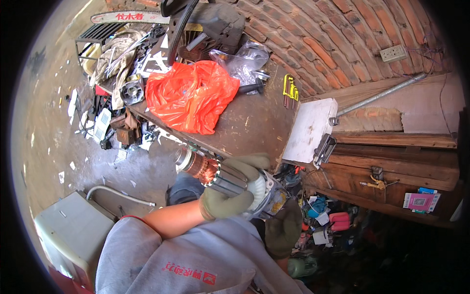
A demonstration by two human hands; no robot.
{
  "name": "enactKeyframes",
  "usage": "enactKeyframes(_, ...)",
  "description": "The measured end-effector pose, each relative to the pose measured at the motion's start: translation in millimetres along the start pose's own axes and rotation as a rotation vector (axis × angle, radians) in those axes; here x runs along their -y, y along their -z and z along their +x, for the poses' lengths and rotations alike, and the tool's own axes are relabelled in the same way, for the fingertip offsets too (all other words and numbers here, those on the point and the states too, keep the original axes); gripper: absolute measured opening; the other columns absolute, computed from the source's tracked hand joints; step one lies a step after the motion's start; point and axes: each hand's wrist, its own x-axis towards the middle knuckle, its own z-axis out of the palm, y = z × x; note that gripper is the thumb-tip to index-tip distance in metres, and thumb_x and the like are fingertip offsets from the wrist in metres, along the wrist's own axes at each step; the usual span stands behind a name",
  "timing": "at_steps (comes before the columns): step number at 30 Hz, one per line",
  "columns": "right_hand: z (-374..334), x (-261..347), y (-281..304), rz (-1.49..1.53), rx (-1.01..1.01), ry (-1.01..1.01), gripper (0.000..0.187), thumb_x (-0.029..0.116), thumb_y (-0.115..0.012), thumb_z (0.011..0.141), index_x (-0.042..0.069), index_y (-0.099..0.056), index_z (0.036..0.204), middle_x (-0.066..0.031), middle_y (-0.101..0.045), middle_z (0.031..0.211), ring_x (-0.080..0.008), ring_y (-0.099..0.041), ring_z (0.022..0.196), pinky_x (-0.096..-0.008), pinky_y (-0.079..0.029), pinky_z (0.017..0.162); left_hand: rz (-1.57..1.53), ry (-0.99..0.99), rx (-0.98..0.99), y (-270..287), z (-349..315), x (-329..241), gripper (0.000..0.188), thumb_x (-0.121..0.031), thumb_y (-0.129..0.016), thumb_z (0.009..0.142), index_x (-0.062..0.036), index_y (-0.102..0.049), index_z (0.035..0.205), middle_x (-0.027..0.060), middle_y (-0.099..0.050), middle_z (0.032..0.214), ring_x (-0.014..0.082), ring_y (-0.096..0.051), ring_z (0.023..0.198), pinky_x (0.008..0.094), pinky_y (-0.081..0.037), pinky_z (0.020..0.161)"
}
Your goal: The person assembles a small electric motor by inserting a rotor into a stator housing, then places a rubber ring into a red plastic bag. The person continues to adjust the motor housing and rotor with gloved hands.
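A motor armature (230, 179) with copper windings and a commutator at its upper left end is held in front of my body. My left hand (226, 203), in a green work glove, is wrapped around its steel core near the white fan. The fan end meets a metal gear housing (276, 198) with yellowish grease on it. My right hand (285, 228), gloved too and in shadow, grips the housing from below; some of its fingers are hidden.
On the workbench (259, 125) lie a red plastic bag (193, 95), a chainsaw (205, 24), a clear bag (247, 59) and a yellow-holdered tool set (290, 89). Scrap parts (125, 130) litter the left floor. A grey-white machine (73, 228) stands lower left, a wooden drawer unit (387, 166) right.
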Motion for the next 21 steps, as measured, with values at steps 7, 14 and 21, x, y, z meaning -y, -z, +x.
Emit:
enactKeyframes(7,9,0,9,1.129,0.094,-0.616,0.032,0.019,-0.046,0.106,-0.002,-0.053,0.13,0.003,-0.041,0.069,-0.0093,-0.034,0.048,-0.0243,-0.034,0.048,-0.003,-0.079,0.024,-4,8,0,0.045,-0.033,-0.074,0.09,-0.0014,-0.06,0.118,0.0281,-0.06,0.131,0.0459,-0.054,0.13,0.0578,-0.043,0.106)
enactKeyframes(14,11,4,2,-0.544,0.232,0.323,0.025,0.009,-0.042,0.102,-0.007,-0.058,0.112,-0.0086,-0.064,0.08,-0.0121,-0.051,0.052,-0.0256,-0.041,0.05,-0.053,-0.147,-0.052,-7,1,7,0.039,-0.019,-0.069,0.087,0.0025,-0.059,0.119,0.0272,-0.058,0.13,0.0434,-0.055,0.124,0.0567,-0.039,0.11)
enactKeyframes(21,20,39,1,0.408,0.128,-0.561,0.039,0.013,-0.049,0.099,-0.01,-0.056,0.13,-0.0076,-0.056,0.062,-0.0125,-0.052,0.05,-0.0273,-0.042,0.047,-0.062,0.075,-0.162,2,-14,3,0.056,-0.032,-0.071,0.093,0.0079,-0.054,0.128,0.0298,-0.056,0.136,0.0371,-0.056,0.126,0.0506,-0.042,0.108)
